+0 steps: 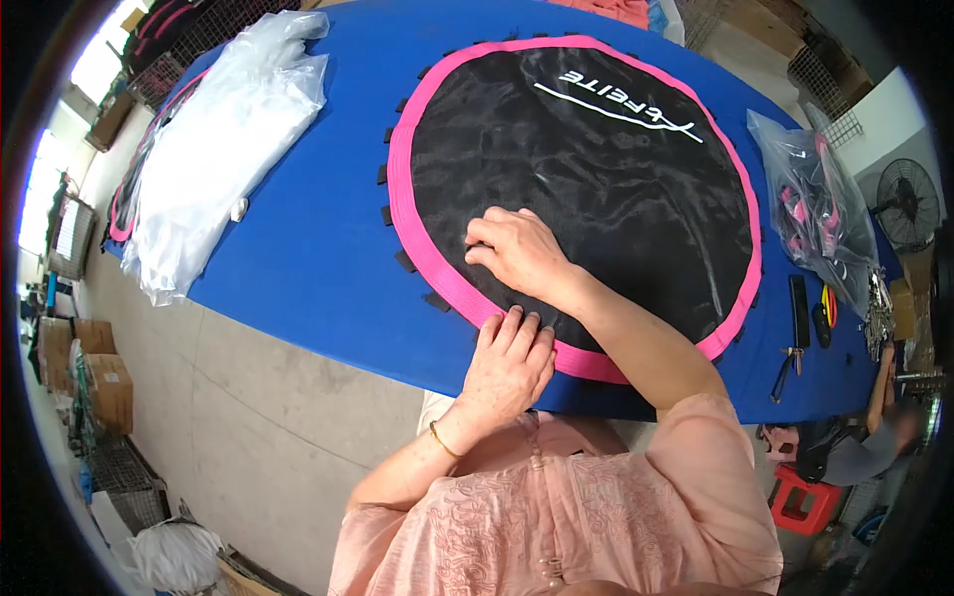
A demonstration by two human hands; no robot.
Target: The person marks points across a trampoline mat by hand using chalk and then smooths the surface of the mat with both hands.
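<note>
A round black mat (616, 228) with a pink border and short black tabs around its edge lies on the blue table (298, 278). White lettering shows near its far side. My left hand (512, 363) rests on the pink border at the near edge, fingers stretched out over it. Over the black fabric, a little farther in, is my right hand (517, 248), its fingers curled with the thumb near the index finger. Whether fabric or something small is between those fingertips cannot be made out.
Clear plastic sheeting (229, 129) covers the table's left end. At the right are a plastic bag with pink and black pieces (815, 209), a black-handled tool (822, 323) and metal parts (877, 313). Another person (865, 447) sits at the lower right near a red stool (800, 502).
</note>
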